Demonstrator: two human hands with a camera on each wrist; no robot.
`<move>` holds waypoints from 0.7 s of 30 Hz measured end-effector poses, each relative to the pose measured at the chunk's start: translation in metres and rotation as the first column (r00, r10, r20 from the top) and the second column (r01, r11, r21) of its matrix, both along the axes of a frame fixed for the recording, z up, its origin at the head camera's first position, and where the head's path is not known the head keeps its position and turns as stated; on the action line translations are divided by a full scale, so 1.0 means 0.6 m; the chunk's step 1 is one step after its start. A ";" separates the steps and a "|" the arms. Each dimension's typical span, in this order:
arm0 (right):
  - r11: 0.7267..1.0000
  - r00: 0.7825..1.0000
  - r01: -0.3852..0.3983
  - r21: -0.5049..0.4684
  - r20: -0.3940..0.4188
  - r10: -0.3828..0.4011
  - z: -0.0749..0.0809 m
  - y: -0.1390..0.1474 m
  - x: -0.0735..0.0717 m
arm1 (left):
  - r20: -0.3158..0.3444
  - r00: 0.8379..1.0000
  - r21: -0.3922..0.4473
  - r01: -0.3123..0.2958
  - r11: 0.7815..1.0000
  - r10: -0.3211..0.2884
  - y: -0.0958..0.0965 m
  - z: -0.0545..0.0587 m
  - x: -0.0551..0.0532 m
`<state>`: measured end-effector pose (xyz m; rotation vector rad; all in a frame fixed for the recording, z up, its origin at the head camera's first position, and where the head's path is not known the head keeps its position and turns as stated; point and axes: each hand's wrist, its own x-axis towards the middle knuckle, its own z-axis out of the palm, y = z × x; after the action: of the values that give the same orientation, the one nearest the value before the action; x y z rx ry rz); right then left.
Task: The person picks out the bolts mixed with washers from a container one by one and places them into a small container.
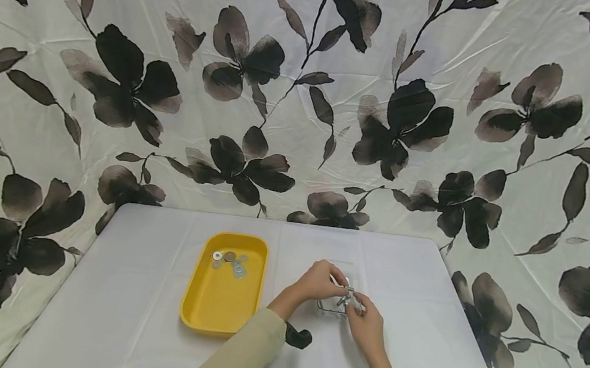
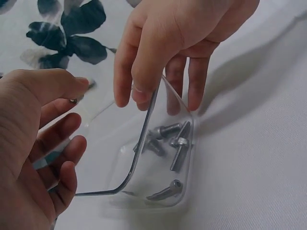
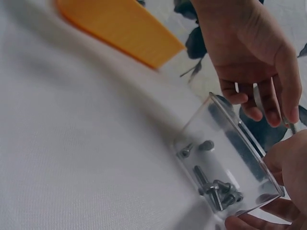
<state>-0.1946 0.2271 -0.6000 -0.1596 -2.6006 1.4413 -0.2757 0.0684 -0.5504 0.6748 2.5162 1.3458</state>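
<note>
In the head view my left hand [image 1: 320,282] and right hand [image 1: 367,327] meet over a clear plastic container [image 1: 333,311]. My left hand [image 2: 33,134] pinches a small metal bolt between thumb and forefinger, mostly hidden; its threaded end [image 3: 293,128] shows in the right wrist view. My right hand [image 2: 177,33] straddles the container's rim, with fingers on both sides of the wall. Whether it pinches anything is hidden. Inside the container [image 3: 211,96] lie several loose bolts [image 3: 207,145], one with a nut [image 2: 180,142] partway along it.
To the left of my hands, a yellow tray [image 1: 218,317] stands on the white table [image 1: 103,320]. Several metal washers [image 1: 230,256] lie at the tray's far end. A floral cloth [image 1: 286,83] hangs behind the table.
</note>
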 end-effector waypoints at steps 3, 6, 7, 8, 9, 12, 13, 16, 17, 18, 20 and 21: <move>1.000 1.000 0.002 -0.005 0.003 -0.002 -0.001 0.000 0.000 | 0.014 1.000 0.012 0.016 1.000 -0.016 0.000 -0.004 0.000; 1.000 1.000 -0.004 -0.007 -0.003 0.004 -0.002 0.001 0.000 | 0.034 0.998 0.014 0.047 0.999 -0.048 -0.001 -0.008 0.001; 1.000 1.000 -0.004 -0.006 -0.005 0.004 -0.001 0.001 0.001 | 0.038 0.998 0.014 0.059 0.998 -0.059 -0.001 -0.009 0.001; 1.000 1.000 -0.005 -0.006 -0.008 0.005 -0.001 0.001 0.001 | 0.040 0.997 0.014 0.070 0.997 -0.071 -0.002 -0.010 0.002; 1.000 1.000 -0.007 -0.003 -0.009 0.007 -0.001 0.000 0.002 | 0.043 0.996 0.018 0.080 0.997 -0.081 -0.003 -0.010 0.002; 1.000 1.000 -0.012 -0.003 -0.013 0.012 0.001 0.000 0.004 | 0.048 0.994 0.012 0.097 0.995 -0.098 -0.008 -0.009 0.004; 1.000 1.000 -0.015 0.001 -0.014 0.016 0.002 0.000 0.004 | 0.052 0.994 0.007 0.099 0.995 -0.100 -0.010 -0.008 0.005; 1.000 1.000 -0.017 -0.002 -0.006 0.017 0.005 0.001 0.004 | 0.054 0.992 -0.012 0.113 0.994 -0.112 -0.019 -0.004 0.005; 1.000 1.000 -0.017 -0.001 -0.001 0.017 0.007 0.002 0.004 | 0.052 0.992 -0.016 0.120 0.993 -0.119 -0.022 -0.002 0.005; 1.000 1.000 -0.017 0.000 0.003 0.017 0.008 0.002 0.003 | 0.051 0.991 -0.019 0.127 0.992 -0.126 -0.025 0.000 0.004; 1.000 1.000 -0.013 0.010 0.024 0.013 0.011 0.004 0.003 | 0.043 0.989 -0.026 0.146 0.989 -0.145 -0.035 0.005 0.002; 1.000 0.999 -0.012 0.017 0.032 0.011 0.013 0.005 0.003 | 0.037 0.988 -0.031 0.154 0.988 -0.153 -0.040 0.008 0.001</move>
<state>-0.1927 0.2300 -0.5923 -0.1676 -2.6431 1.4312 -0.2749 0.0444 -0.5459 0.8126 2.3996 1.2484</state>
